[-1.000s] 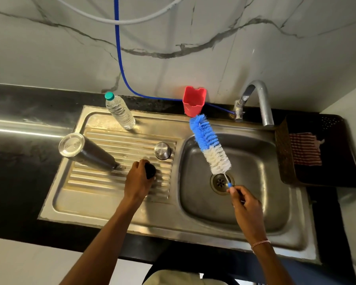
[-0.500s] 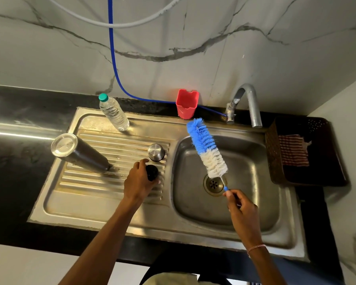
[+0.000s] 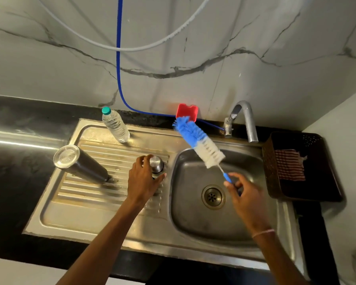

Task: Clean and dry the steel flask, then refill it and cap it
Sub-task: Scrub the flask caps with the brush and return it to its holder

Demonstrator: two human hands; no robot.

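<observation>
Standing inverted on the drainboard's left edge, the steel flask (image 3: pixel 81 164) is left untouched. Its steel cap (image 3: pixel 156 163) is gripped by the left hand (image 3: pixel 142 181) beside the basin, while the bottle brush (image 3: pixel 199 145) is pinched by the right hand (image 3: pixel 245 195) over the sink (image 3: pixel 193 227)

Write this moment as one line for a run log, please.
left hand: on steel cap | right hand: holding bottle brush over sink | flask: inverted on drainboard

Steel flask (image 3: pixel 81 164) stands inverted on drainboard, cap (image 3: pixel 156 164) beside.
</observation>
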